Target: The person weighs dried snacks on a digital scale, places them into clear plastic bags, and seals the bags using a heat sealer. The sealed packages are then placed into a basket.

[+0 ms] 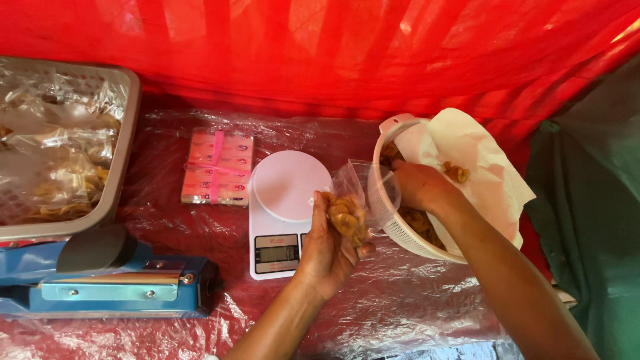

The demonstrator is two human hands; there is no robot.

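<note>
The left hand [328, 245] grips a small clear plastic bag [357, 200] by its lower part, fingers closed around it. The bag is held off the counter [400, 293], just right of the scale and touching the near-left rim of the colander. Its long axis runs from the near left up to the far right, with the open mouth pointing far right toward the colander. A clump of golden fried chips [347, 220] sits in the bag's lower end, against the fingers of the left hand.

The right hand [419, 185] is inside the white plastic colander [400, 230], fingers curled down over the chips there; whether it grasps any cannot be told. The colander is lined with white paper [480, 167]. The bag's mouth lies just left of the right hand, between the two hands.

A white digital kitchen scale [283, 200] stands on the counter to the left of the bag, its platform bare. Farther left lies a pink banded stack of packets [218, 167]. At the near left is a blue impulse sealer [113, 280], and beyond it a grey tray of filled bags [60, 147]. Clear plastic sheeting covers the red counter.
</note>
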